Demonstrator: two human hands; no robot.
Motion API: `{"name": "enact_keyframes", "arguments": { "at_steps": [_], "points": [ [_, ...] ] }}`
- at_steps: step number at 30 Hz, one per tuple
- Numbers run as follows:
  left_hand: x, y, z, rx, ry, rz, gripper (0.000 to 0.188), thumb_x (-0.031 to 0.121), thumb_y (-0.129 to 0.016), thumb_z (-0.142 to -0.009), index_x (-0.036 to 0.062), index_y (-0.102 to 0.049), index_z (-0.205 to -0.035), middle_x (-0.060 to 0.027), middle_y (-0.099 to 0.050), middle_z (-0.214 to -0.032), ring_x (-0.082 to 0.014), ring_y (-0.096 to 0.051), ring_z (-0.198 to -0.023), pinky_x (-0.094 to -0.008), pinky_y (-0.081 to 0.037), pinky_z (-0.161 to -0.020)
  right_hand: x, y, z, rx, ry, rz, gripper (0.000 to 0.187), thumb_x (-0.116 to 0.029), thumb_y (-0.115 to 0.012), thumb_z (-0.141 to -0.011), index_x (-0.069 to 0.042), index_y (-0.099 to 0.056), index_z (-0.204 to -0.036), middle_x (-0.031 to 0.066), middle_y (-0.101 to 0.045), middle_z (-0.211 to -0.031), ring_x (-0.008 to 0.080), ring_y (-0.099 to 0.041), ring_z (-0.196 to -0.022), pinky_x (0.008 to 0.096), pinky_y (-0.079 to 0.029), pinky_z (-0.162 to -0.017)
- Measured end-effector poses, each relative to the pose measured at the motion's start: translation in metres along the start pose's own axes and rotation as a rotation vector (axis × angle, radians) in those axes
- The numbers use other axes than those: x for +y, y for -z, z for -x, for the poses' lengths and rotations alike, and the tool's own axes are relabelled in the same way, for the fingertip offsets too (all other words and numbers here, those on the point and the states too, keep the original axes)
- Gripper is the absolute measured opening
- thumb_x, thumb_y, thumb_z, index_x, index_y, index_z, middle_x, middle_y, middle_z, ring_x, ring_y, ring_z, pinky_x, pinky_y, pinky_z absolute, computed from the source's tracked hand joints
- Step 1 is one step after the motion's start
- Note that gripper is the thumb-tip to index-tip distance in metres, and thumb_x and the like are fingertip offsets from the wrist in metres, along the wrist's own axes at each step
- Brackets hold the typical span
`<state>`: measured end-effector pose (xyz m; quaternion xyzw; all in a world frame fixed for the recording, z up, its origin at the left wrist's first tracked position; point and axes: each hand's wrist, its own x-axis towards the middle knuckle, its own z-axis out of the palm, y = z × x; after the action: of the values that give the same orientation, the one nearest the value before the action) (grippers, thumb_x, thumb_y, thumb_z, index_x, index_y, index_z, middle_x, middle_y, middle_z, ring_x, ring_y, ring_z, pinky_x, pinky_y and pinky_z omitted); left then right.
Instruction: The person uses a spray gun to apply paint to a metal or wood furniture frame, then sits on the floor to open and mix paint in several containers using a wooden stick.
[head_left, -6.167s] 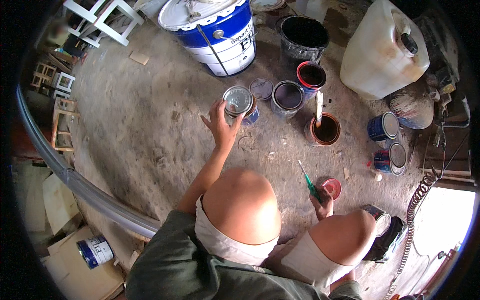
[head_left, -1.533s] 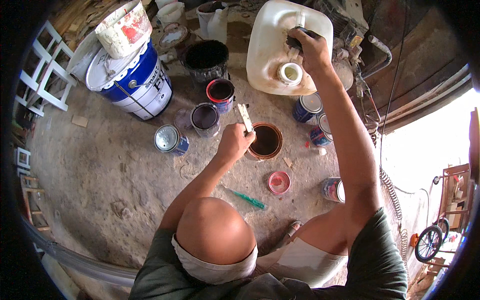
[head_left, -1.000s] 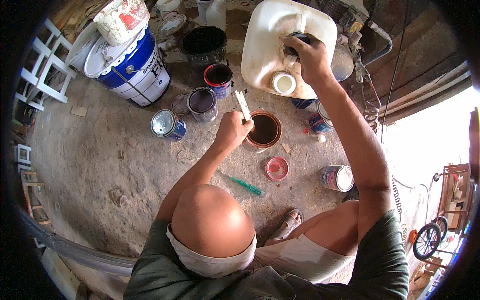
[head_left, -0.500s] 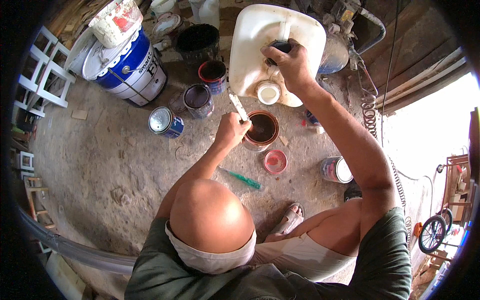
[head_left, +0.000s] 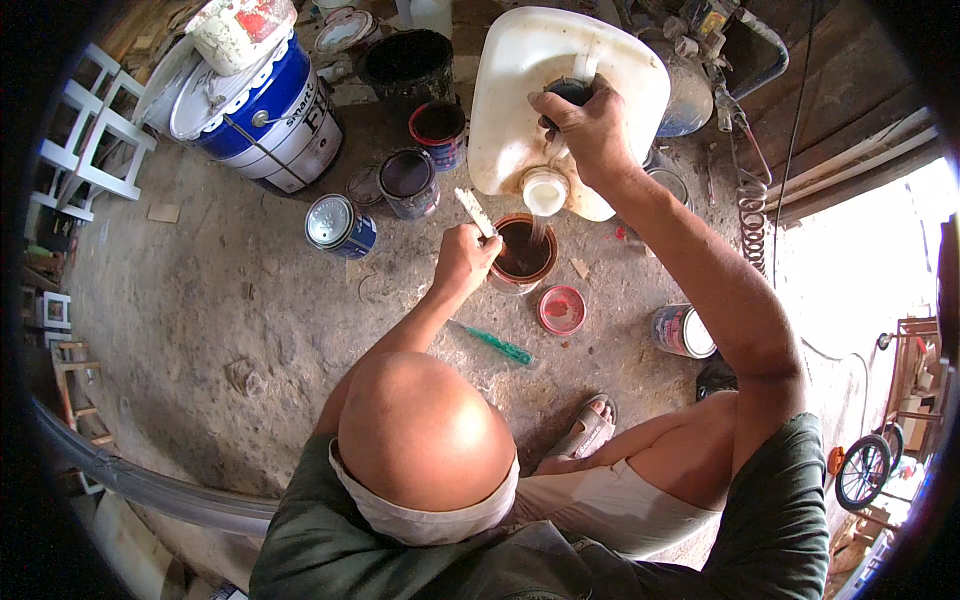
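Note:
My right hand (head_left: 598,130) is closed on the handle of a big white plastic jerrycan (head_left: 510,90), tipped toward me. A dark patch by its fingers is unclear. From the spout (head_left: 545,190) a thin stream of clear liquid (head_left: 540,230) falls into an open can of dark brown liquid (head_left: 522,255). At that can's left rim, my left hand (head_left: 463,262) grips a pale, paint-spattered flat stick (head_left: 474,212) standing aslant; its lower end is hidden by my hand and the can. A red-stained round lid (head_left: 562,310) lies on the floor just below the can.
A green-handled tool (head_left: 500,345) lies on the floor near my knee. To the left stand a closed blue can (head_left: 340,226), open paint cans (head_left: 408,185) and a large blue-and-white bucket (head_left: 265,120). Another can (head_left: 684,331) and a coiled hose (head_left: 752,220) are at the right.
The jerrycan has tipped further, and liquid now runs from its spout into the can. My left hand still grips the stick at the rim. The whole view has shifted slightly.

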<state>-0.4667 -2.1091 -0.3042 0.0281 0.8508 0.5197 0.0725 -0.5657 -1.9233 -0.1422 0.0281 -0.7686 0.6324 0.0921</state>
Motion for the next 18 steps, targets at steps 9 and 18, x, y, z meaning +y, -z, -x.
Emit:
{"name": "enact_keyframes", "arguments": {
  "at_steps": [9, 18],
  "points": [
    [0.011, 0.0, 0.006, -0.016, 0.059, 0.058, 0.024, 0.017, -0.066, -0.096, -0.0031, -0.075, -0.086, -0.0097, -0.067, -0.061, -0.0148, -0.061, -0.045, -0.0302, -0.047, -0.041, 0.003, -0.002, 0.007, 0.025, 0.047, 0.023, 0.046, -0.017, -0.083, -0.08, 0.009, -0.061, -0.112, 0.0166, -0.07, -0.094, 0.0228, -0.069, -0.078, 0.0351, -0.058, -0.069],
    [0.009, 0.0, 0.009, 0.001, 0.078, 0.078, 0.024, 0.016, -0.066, -0.096, -0.0038, -0.075, -0.086, -0.0105, -0.069, -0.065, -0.015, -0.063, -0.046, -0.0293, -0.049, -0.041, 0.006, -0.007, 0.015, 0.012, 0.023, 0.08, 0.047, -0.017, -0.084, -0.079, 0.01, -0.061, -0.111, 0.0181, -0.071, -0.094, 0.0257, -0.071, -0.085, 0.0376, -0.059, -0.077]
  ]
}}
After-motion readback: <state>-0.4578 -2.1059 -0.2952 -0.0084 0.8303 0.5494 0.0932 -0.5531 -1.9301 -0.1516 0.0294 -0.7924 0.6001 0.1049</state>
